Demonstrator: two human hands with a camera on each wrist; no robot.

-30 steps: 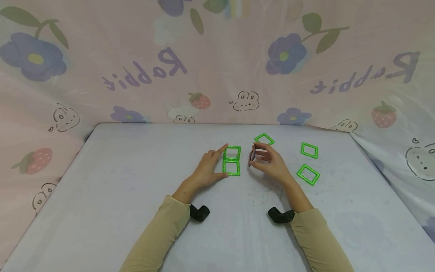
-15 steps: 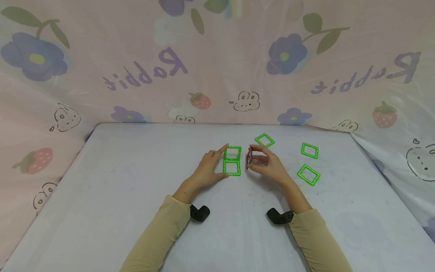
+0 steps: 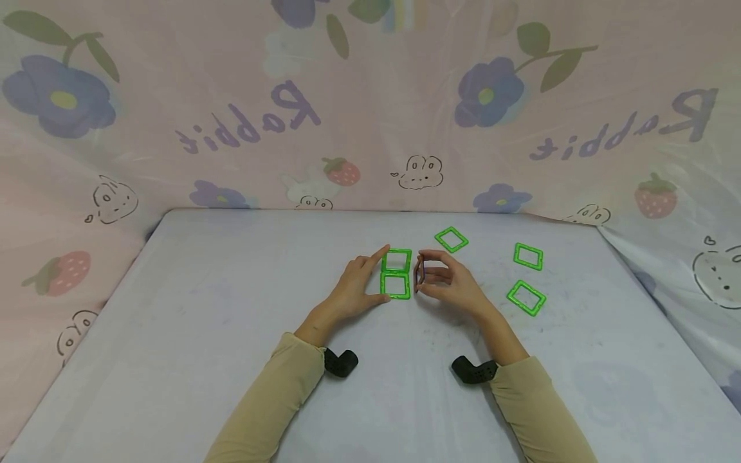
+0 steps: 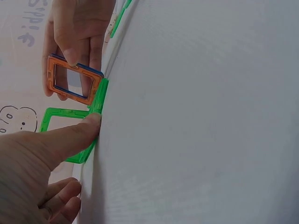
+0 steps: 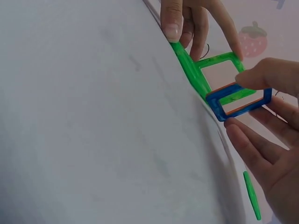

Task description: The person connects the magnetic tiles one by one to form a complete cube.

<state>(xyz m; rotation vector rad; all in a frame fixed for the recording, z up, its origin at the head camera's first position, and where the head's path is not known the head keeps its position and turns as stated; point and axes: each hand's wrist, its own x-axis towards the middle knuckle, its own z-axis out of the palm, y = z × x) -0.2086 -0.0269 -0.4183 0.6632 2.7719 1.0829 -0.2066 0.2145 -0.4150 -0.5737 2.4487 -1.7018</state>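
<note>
Two green magnetic tiles are joined at an edge; in the wrist views the flat tile (image 3: pixel 395 297) lies on the table and the other tile (image 3: pixel 397 251) stands up from it. My left hand (image 3: pixel 351 286) holds the pair at its ends, thumb on the flat tile and index finger at the standing tile's top corner. Just to the right, my right hand (image 3: pixel 457 283) pinches two stacked square tiles on edge between thumb and fingers: an orange tile (image 4: pixel 51 73) faces left, a blue tile (image 5: pixel 215 106) faces right. Whether they touch the green pair is unclear.
Three loose green tiles lie on the white table (image 3: pixel 231 334): one tile (image 3: pixel 443 233) behind my right hand, a tile (image 3: pixel 529 247) at the right, and another tile (image 3: pixel 535 289) nearer. A printed cloth (image 3: pixel 370 116) rises along the back and sides.
My right hand has moved left and slightly nearer the person with the orange and blue tiles, closing the gap to the green pair. My left hand keeps its place.
</note>
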